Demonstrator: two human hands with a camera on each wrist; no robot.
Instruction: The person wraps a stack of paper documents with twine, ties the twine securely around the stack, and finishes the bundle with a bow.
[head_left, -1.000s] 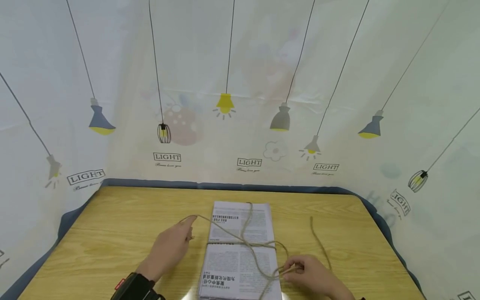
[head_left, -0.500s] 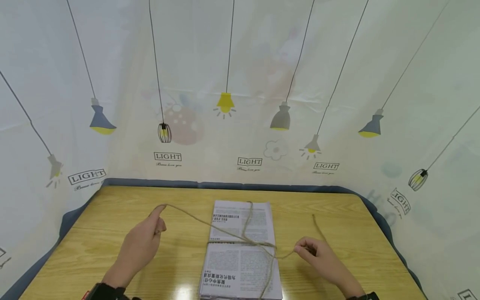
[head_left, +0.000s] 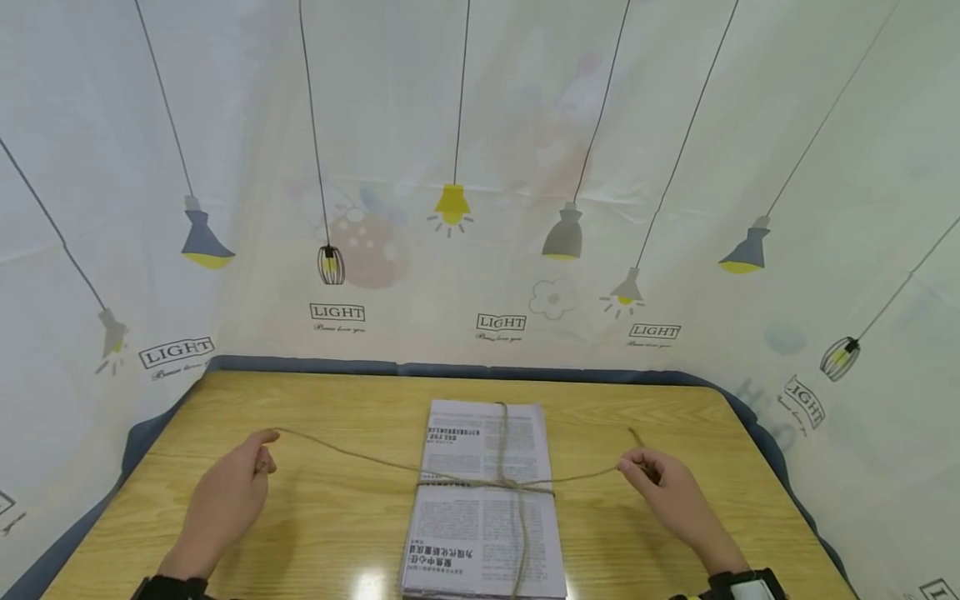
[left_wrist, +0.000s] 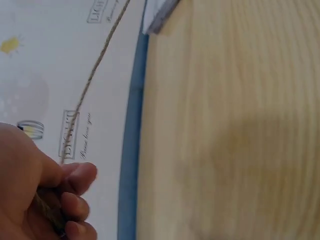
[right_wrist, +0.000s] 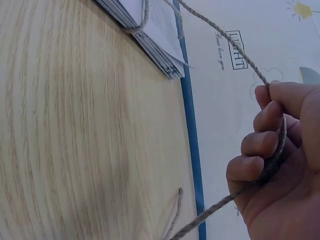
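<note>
My left hand has its grip curled round one end of the twine; the fingers are folded over the strand, which leaves the grip at the thumb side. My right hand has its grip pinching the other end; the fingers are wrapped round the strand, and a short free tail runs out beyond this grip, away from me.

From each grip the twine runs inward and slightly toward me, raised off the surface, to a crossing point between both hands. That crossing sits on top of the stack of newspapers. The stack lies flat on the surface, midway between the two grips and well apart from each. One run of twine passes across the stack from side to side; a second run passes along its length, over the far edge and over the near edge.

Beyond both grips, a printed curtain with hanging-lamp drawings encloses the surface.
</note>
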